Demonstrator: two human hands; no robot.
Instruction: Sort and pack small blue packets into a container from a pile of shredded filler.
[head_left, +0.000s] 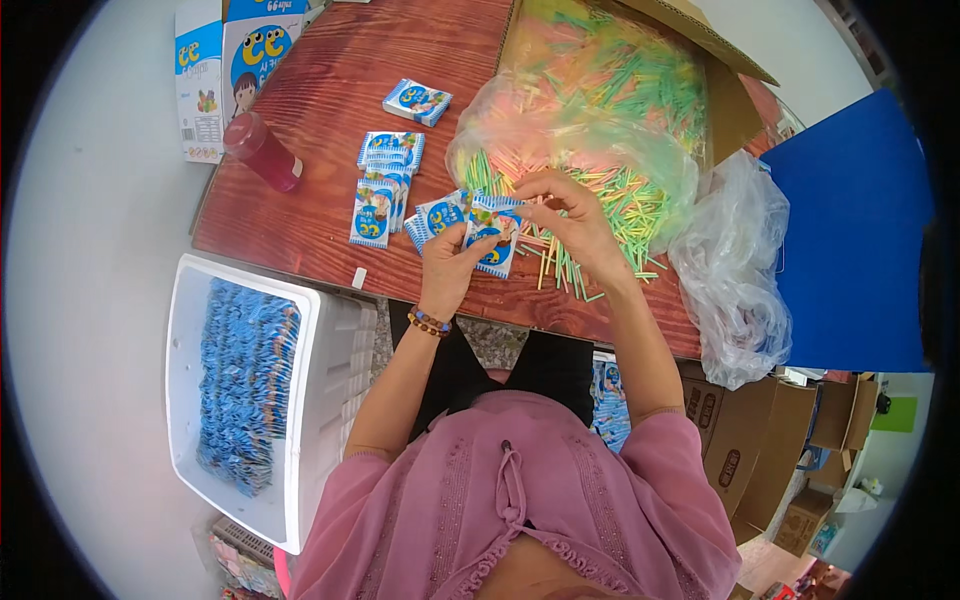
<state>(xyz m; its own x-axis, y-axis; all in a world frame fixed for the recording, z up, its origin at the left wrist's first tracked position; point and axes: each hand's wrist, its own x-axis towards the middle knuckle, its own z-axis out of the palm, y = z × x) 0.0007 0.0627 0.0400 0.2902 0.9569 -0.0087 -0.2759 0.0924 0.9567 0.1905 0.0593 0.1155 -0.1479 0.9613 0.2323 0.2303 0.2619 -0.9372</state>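
Working the top edge of one blue-and-white packet (495, 245): judged the step in hand. Packet is tilted, above the table (300, 235). Left hand (450, 268): grip pinching packet's left side. Right hand (572, 218): grip pinching top edge; whether a stick is also held, cannot tell. Next move appears to call for a steady left hold and fine right-finger control at that edge. Beside right hand: coloured sticks (640, 208). Just left of packet: fanned packets (440, 213). Farther: overlapping packet column (371, 212), bag (500, 118) of sticks.
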